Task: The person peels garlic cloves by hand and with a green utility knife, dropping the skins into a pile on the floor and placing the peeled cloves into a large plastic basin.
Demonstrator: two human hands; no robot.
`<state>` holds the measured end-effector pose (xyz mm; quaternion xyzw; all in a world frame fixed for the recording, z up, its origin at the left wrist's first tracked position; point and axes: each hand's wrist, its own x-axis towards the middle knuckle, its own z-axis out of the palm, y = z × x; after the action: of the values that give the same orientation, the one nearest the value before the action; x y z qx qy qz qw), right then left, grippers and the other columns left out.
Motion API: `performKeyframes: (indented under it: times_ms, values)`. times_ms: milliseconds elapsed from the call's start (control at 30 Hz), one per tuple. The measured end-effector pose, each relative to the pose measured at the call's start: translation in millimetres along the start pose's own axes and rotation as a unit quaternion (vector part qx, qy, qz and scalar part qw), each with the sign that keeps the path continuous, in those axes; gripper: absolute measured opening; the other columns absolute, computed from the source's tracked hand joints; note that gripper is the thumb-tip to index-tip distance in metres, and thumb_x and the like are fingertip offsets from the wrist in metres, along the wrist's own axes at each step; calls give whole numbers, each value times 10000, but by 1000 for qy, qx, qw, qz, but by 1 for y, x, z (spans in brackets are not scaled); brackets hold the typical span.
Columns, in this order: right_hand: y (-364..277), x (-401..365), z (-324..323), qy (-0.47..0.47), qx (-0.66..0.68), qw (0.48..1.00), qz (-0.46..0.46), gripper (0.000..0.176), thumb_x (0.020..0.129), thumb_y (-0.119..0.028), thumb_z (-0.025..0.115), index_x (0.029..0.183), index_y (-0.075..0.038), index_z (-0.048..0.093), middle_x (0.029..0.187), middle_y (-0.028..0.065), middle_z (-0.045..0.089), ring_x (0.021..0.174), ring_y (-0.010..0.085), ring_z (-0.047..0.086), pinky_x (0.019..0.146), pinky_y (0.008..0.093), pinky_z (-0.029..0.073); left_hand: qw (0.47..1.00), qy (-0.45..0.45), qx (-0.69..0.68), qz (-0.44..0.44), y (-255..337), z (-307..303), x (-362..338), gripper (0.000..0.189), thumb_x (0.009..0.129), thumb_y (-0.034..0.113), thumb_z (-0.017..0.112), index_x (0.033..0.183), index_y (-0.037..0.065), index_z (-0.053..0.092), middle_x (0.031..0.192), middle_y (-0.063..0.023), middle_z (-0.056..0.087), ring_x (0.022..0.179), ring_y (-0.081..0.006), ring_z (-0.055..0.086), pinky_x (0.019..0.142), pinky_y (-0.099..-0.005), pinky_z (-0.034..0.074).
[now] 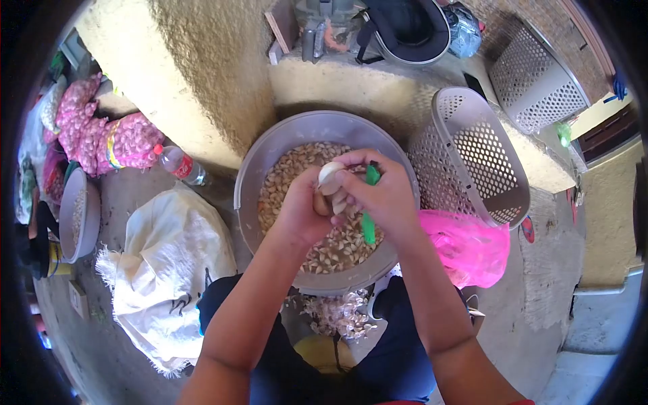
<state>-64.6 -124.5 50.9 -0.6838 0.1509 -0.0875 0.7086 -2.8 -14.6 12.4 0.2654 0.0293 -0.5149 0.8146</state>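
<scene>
Both hands are over a large grey basin (251, 162) holding many garlic cloves (287, 172) in cloudy water. My left hand (302, 208) is cupped around several pale garlic cloves (329, 189). With fingers closed, my right hand (379, 190) pinches a whitish clove at the top of that group. A green-handled tool (368, 228) shows at my right hand, partly hidden by the fingers; its blade cannot be made out.
Garlic skins (339, 315) lie between the knees. A white sack (169, 270), bottle (181, 165) and pink garlic bags (108, 135) are left. To the right stand a perforated basket (445, 162) and pink plastic bag (466, 246). A helmet (410, 27) sits on the ledge.
</scene>
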Motion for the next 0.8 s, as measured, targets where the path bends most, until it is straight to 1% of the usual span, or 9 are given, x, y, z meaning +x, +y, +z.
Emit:
performKeyframes:
  times_ms: [67,167,267,367,467,567,667,800]
  values:
    - [-4,0,-6,7,-6,1000,8,202,724,-134,645,867,3,605,733,35,599,689,92,553,616,235,444,1000,-8,7,-3,8,-2,0,284,825,338,425,887,81,525,749,-24,556,593,-110,532,330,-201,341]
    - [-4,0,-18,15,-146,987,-62,197,727,-122,636,867,13,607,755,61,616,700,105,566,648,244,448,998,-53,25,-15,13,-9,-2,276,819,331,473,890,69,523,749,-34,551,590,-107,525,326,-181,330]
    - [-12,-3,-24,-19,-148,987,-53,182,728,-106,626,859,18,607,773,79,624,711,111,571,673,249,447,989,-6,143,20,10,1,-8,283,812,340,513,881,66,527,728,-37,544,591,-105,523,323,-166,320]
    - [-18,-6,-27,-48,-141,988,-37,180,731,-96,618,871,16,610,774,80,623,724,111,571,672,248,445,985,-21,172,11,10,-1,-11,304,803,356,540,888,65,521,725,-31,533,579,-98,512,320,-158,308]
    - [-13,-8,-27,-40,-160,983,-87,182,732,-86,614,883,14,611,775,82,624,729,114,570,674,244,443,971,-45,233,-13,11,-1,-17,316,810,369,529,893,65,512,736,-24,521,583,-92,500,328,-160,299]
    - [-1,-10,-28,-22,-162,974,-155,181,730,-85,614,887,5,617,772,93,624,724,120,571,670,243,441,969,-11,246,-6,6,8,-23,338,816,390,520,901,63,505,736,-24,510,595,-91,492,337,-164,291]
    - [-18,-25,-20,43,-115,990,-73,165,728,-87,618,868,0,622,771,94,624,706,119,570,658,243,440,976,-71,208,5,2,8,-25,350,826,402,502,903,61,503,727,-24,502,611,-94,495,348,-167,294]
    - [-20,-35,-19,62,-142,986,-56,179,724,-90,628,877,3,615,773,83,624,692,115,566,644,243,440,975,-73,211,8,-5,9,-31,344,835,398,489,907,62,500,724,-22,497,618,-97,495,355,-167,301]
